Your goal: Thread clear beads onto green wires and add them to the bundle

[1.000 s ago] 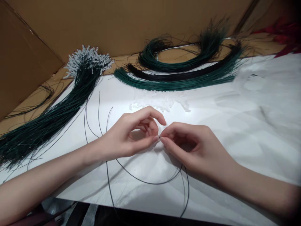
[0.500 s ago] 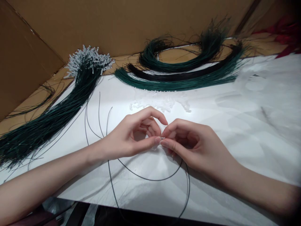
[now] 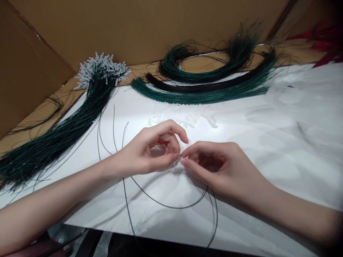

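Note:
My left hand [image 3: 158,150] pinches between thumb and fingers, its index finger raised in a curve. Facing it, my right hand [image 3: 214,162] has thumb and index fingertips closed at the same spot. A tiny whitish piece shows between the two sets of fingertips, too small to make out clearly. Thin dark green wire [image 3: 171,207] loops below the hands, from under my left hand to my right. More wire runs down past the table's front edge. Just beyond the hands lies a strip of small white beads or pieces [image 3: 184,116].
To the left lies a thick bundle of green wires [image 3: 91,103] with white beaded tips [image 3: 103,69]. Curved bundles of bare green wire [image 3: 203,96] rest at the back. Clear plastic film [image 3: 292,96] is on the right, with red material [image 3: 325,46] behind it. Cardboard walls [image 3: 160,28] enclose the back.
Both hands stay together at nearly the same place. A small gap has opened between their fingertips, with my left fingertips slightly further left. The wire loop has sagged a little.

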{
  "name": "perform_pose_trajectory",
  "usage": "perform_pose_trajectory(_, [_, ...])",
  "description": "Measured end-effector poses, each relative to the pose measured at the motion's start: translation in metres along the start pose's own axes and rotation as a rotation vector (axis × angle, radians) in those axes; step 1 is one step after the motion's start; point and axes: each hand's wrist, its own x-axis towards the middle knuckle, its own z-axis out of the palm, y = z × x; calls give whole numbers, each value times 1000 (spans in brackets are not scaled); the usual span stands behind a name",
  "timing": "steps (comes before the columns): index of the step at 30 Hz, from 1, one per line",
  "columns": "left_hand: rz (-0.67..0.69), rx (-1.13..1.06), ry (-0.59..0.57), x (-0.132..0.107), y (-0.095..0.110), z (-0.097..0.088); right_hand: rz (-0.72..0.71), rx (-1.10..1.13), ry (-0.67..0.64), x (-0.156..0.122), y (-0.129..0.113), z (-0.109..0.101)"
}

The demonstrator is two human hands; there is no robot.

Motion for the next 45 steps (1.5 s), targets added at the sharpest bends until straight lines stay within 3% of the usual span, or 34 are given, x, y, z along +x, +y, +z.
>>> perform_pose_trajectory(22, [149, 265, 17, -3, 3, 7, 28, 47, 14, 0, -3, 1])
perform_pose_trajectory(30, [467, 739, 238, -5, -3, 33, 25, 73, 60, -4, -4, 2])
perform_pose_trajectory(32, [424, 649, 269, -5, -1, 33, 20, 105, 65, -5, -4, 3])
perform_pose_trajectory(36, [122, 183, 255, -2, 2, 21, -1, 168, 84, -5, -5, 4])
perform_pose_trajectory(38, [31, 55, 207, 0, 3, 15, 4, 192, 93, -4, -5, 4])
perform_pose_trajectory(42, [-23, 63, 114, 3, 3, 12, 55, 328, 109, -3, -3, 5])
perform_pose_trajectory(45, [43, 130, 79, 4, 3, 14, 84, 425, 115, -3, -2, 6])
